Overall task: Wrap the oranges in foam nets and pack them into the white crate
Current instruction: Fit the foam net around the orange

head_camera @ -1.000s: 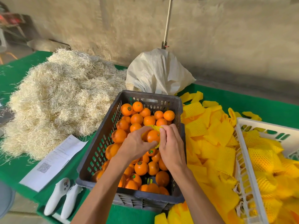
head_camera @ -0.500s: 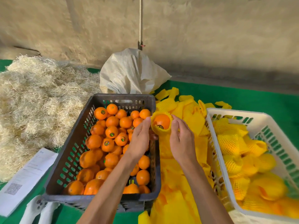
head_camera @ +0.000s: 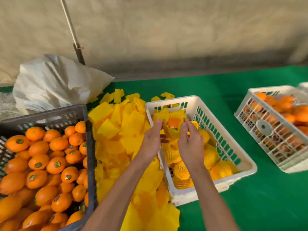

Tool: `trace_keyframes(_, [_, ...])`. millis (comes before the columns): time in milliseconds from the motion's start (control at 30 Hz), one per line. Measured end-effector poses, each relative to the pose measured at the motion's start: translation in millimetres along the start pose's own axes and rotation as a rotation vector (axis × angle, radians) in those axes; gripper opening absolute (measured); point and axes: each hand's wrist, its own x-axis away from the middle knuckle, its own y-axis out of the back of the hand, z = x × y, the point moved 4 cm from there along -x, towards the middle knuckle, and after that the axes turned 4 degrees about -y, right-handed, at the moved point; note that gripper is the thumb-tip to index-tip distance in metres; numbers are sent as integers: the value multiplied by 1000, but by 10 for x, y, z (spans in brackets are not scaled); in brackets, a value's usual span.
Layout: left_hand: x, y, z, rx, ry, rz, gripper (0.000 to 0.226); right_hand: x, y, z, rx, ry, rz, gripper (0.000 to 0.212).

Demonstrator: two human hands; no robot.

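Both hands over the white crate [head_camera: 196,104], near its 10 o'clock corner. Left hand [head_camera: 152,140] and right hand [head_camera: 190,140] face each other, fingers mostly straight and loosely spread, with the orange [head_camera: 173,122] between the fingertips. Orange sits partly in a yellow foam net [head_camera: 173,132], top bare. Can't tell if the fingers actually touch it or just flank it; blurred there. Crate holds more netted oranges [head_camera: 221,170] below the hands.

Pile of loose nets [head_camera: 116,130] on the green desk [head_camera: 250,205], at 9 o'clock of the white crate, touching it. Dark crate [head_camera: 90,147] of bare oranges [head_camera: 38,162] further out at 9. White sack [head_camera: 55,82] at 11 o'clock, pole [head_camera: 71,30] behind it. Second white crate [head_camera: 266,139] with oranges at 3 o'clock, well apart.
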Motion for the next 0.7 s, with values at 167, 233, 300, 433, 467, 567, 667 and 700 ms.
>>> trace_keyframes(167, [-71, -355, 138, -23, 57, 40, 43, -93, 235, -268, 67, -37, -37, 46])
trace_keyframes(233, [-67, -374, 187, -57, 67, 48, 50, -85, 250, -295, 117, -36, -41, 45])
trace_keyframes(300, [-63, -303, 229, -87, 64, 41, 56, -60, 199, -304, 150, -46, -25, 46])
trace_keyframes(433, [11, 43, 193, -98, 28, -26, 54, 23, -95, -208, 141, -22, 53, 45])
trace_keyframes(467, [32, 164, 174, -96, 23, -56, 51, 48, -209, -162, 131, -11, 81, 44])
trace_keyframes(567, [118, 612, 137, -79, 27, -157, 43, 158, -625, -17, 92, 25, 194, 41])
trace_keyframes(667, [271, 1159, 125, -53, 22, -258, 45, 331, -1073, 85, 99, 67, 306, 38])
trace_keyframes(700, [338, 1345, 127, -47, 16, -291, 47, 405, -1223, 101, 108, 77, 344, 38])
